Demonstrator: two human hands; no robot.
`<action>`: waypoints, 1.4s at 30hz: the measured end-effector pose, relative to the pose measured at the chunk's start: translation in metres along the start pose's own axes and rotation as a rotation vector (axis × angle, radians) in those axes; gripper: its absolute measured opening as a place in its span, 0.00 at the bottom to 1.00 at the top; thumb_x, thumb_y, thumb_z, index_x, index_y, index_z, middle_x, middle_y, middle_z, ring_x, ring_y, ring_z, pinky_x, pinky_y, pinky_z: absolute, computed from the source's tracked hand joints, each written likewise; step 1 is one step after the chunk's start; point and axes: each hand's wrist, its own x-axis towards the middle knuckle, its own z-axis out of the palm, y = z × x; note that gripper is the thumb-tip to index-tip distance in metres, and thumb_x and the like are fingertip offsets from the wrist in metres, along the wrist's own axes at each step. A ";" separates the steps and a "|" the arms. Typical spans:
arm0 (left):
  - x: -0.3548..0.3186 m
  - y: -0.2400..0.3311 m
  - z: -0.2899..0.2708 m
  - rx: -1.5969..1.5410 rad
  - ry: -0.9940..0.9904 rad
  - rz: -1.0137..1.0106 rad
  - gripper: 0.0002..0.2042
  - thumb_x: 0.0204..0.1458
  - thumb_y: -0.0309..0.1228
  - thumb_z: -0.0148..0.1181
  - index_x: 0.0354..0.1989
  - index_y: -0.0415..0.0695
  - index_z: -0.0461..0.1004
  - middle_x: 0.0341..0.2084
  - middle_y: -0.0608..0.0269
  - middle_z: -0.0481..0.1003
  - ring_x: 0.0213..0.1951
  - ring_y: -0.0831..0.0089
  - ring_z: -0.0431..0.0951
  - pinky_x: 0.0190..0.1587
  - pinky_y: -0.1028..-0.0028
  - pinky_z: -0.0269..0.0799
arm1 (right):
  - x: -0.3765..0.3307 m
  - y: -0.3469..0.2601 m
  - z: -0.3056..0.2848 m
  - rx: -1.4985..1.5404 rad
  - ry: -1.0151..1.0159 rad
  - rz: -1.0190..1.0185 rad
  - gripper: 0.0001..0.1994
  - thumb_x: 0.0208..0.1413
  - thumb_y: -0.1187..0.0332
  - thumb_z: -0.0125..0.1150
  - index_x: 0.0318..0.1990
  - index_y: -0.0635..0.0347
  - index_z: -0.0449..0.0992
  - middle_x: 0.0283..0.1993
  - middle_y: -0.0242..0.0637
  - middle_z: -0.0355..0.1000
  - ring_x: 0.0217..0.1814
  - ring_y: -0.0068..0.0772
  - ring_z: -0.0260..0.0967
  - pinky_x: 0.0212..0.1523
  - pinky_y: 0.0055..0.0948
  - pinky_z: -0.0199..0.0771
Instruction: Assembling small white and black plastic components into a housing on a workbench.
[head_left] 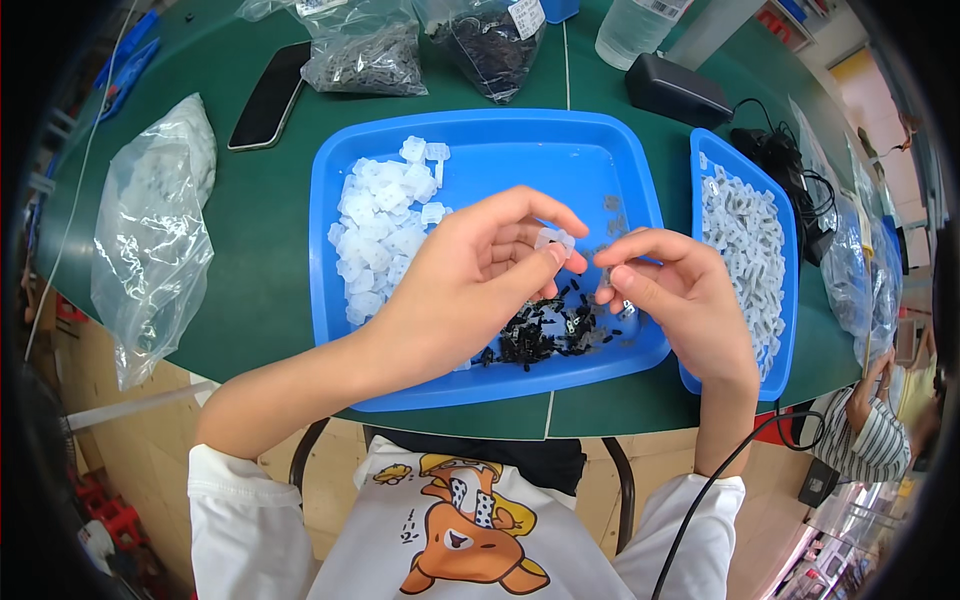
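Over a blue tray (500, 122), my left hand (470, 265) pinches a small translucent white plastic piece (553, 238) between thumb and forefinger, its other fingers curled behind. Close to its right, my right hand (690, 290) is closed with thumb and fingertips together on a small greyish bit (604, 278), too small to name. The two hands are a little apart. In the tray's left part lies a heap of similar white plastic pieces (385, 205). Small black parts (528, 338) are piled below my hands, and small grey metal-looking pieces (614, 212) lie along the tray's right side.
A second blue tray (697, 165) full of small pale parts (745, 255) stands to the right. Around lie a phone (268, 95), plastic bags (155, 225), bagged grey parts (365, 60), bagged black parts (495, 55), a black case (678, 88) and cables. Another person in stripes (880, 440) is far right.
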 end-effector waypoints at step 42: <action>-0.006 -0.006 0.004 0.695 0.091 0.428 0.15 0.46 0.24 0.69 0.45 0.47 0.82 0.30 0.63 0.77 0.29 0.75 0.76 0.30 0.77 0.70 | -0.004 -0.008 0.001 0.081 0.057 -0.018 0.19 0.49 0.83 0.66 0.49 0.71 0.69 0.34 0.44 0.78 0.36 0.33 0.79 0.38 0.26 0.81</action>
